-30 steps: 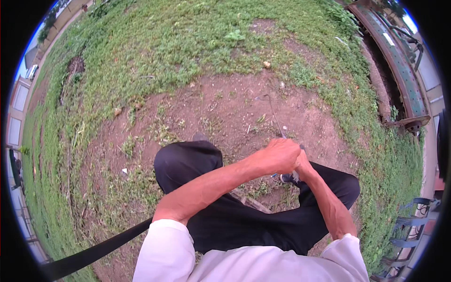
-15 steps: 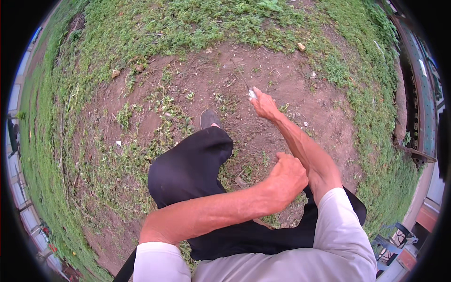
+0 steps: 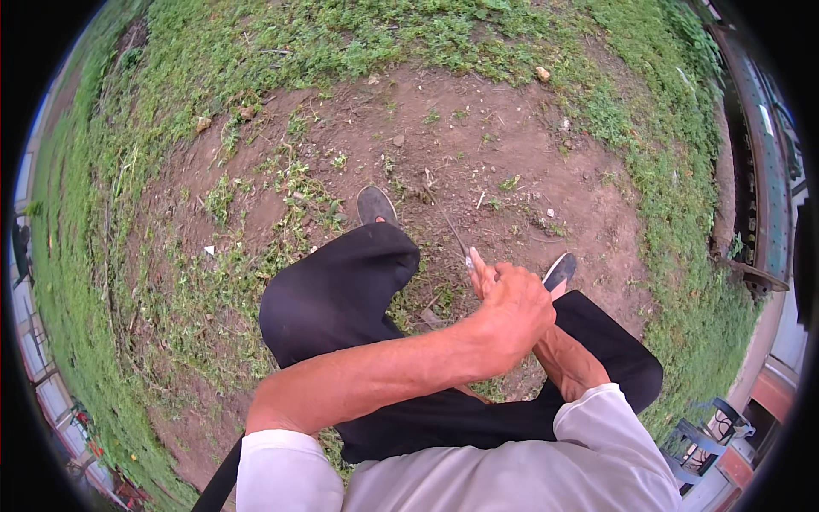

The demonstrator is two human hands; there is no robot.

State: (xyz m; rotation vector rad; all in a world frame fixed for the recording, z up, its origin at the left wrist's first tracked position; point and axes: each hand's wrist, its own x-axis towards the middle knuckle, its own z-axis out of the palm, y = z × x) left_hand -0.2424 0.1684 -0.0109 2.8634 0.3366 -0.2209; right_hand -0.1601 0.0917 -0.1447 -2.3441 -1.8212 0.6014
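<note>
The fingers of the right hand show only in part from where I sit; they look closed on the pale handle of a thin tool. Everything I have comes through the head camera. The left hand lies in front of the right, knuckles up, and covers most of it along with the wrist. Its own fingers curl underneath, so I cannot tell whether they grip anything or just press against the other hand.

The tool sits between the person's feet, its dark rod slanting up and left from the handle over bare soil. I lose the far tip against soil and twigs, and cannot tell whether it touches the ground. The left shoe shows its front, with dark trousers behind it; the right shoe is partly hidden by the hands and leg. Weeds ring the soil. At the right rim, a metal frame bends and fades into black. At lower left, a black strap runs off the bottom edge.
</note>
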